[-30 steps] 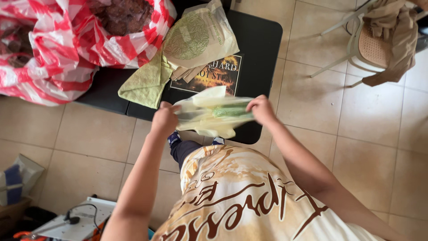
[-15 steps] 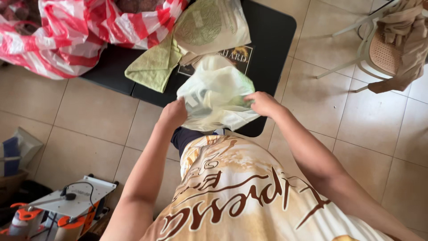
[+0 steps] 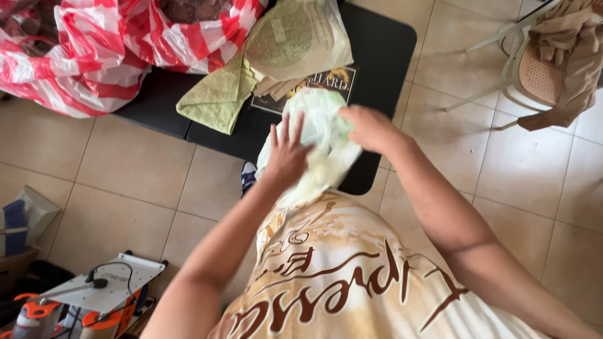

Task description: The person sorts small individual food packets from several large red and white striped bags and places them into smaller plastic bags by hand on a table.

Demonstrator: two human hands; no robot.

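Your left hand (image 3: 286,154) lies flat, fingers spread, pressed on the pale green plastic bag (image 3: 317,141). Your right hand (image 3: 367,125) is closed around the bag's upper right edge. The bag hangs crumpled between both hands, in front of your chest, over the near edge of the black tabletop (image 3: 383,56). A green cloth (image 3: 217,97) lies on the tabletop beside red-and-white striped bags (image 3: 94,56).

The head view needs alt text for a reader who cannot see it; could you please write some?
Seen from above, a person's left hand and right hand hold a pale green plastic bag over a black table. On the table lie a red-and-white striped bag and a green cloth.
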